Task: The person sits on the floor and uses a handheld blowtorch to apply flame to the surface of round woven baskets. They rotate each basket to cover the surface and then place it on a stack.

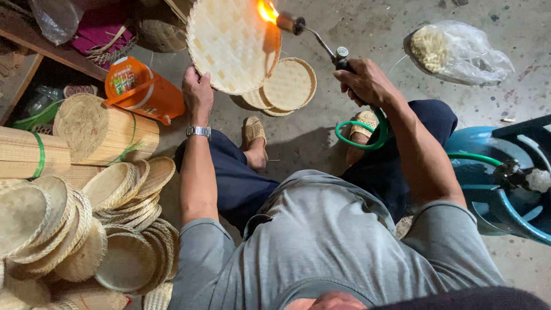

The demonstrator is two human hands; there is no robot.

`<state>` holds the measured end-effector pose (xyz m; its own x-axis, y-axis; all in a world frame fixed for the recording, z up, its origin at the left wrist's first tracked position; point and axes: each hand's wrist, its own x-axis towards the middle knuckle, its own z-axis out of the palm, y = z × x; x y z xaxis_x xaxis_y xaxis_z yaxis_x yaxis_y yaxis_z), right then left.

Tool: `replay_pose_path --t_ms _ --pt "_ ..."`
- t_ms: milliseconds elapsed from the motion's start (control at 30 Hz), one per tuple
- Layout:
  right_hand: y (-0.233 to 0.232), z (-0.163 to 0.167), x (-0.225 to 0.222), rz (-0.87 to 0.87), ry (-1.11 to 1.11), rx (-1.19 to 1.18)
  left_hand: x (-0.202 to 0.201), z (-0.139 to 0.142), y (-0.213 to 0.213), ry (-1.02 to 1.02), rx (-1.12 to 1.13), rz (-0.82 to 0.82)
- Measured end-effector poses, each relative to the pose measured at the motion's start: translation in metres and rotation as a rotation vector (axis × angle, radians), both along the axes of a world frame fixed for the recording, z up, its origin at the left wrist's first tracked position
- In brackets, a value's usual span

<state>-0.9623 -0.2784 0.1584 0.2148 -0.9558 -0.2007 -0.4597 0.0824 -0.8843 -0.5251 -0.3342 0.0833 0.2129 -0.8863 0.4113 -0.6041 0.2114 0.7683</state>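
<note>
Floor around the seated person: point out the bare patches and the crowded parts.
Bare concrete floor lies between the torch and the plastic bag, and between the two feet below the small trays. The left side is crowded with stacked woven trays and bamboo rolls.

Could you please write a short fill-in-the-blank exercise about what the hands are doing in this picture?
1. The left hand grips the rim of a round woven ____.
2. The right hand holds a gas torch whose ____ touches the tray's upper edge.
3. A ____ hose loops below the right hand.
4. The left wrist wears a metal ____.

Missing words: tray; flame; green; watch.
</note>
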Motion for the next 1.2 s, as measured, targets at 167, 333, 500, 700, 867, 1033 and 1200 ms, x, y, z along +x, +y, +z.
replay_pose_path --t_ms 167,333,500,700,867,1033,1200 --pt "0.002 -0.001 0.0 0.004 -0.054 0.0 0.006 0.0 0.002 -0.102 0.065 0.068" --pt "-0.002 0.001 0.005 0.021 0.001 -0.01 0.01 -0.008 0.001 -0.202 0.016 0.026" --pt "-0.01 0.01 0.025 0.129 -0.039 -0.137 -0.008 -0.015 -0.004 -0.181 0.021 -0.011" --pt "-0.011 0.01 0.046 0.178 -0.051 -0.155 -0.037 -0.018 0.003 -0.005 0.044 -0.114" --pt "0.002 -0.02 0.022 0.012 -0.001 -0.074 -0.03 -0.02 0.008 0.532 0.237 -0.065" --pt "0.038 -0.058 0.011 0.08 0.086 -0.132 -0.02 -0.035 0.011 0.822 0.109 -0.052" --pt "0.027 -0.046 0.037 -0.074 -0.071 0.006 -0.044 -0.057 0.013 0.935 0.089 -0.016"
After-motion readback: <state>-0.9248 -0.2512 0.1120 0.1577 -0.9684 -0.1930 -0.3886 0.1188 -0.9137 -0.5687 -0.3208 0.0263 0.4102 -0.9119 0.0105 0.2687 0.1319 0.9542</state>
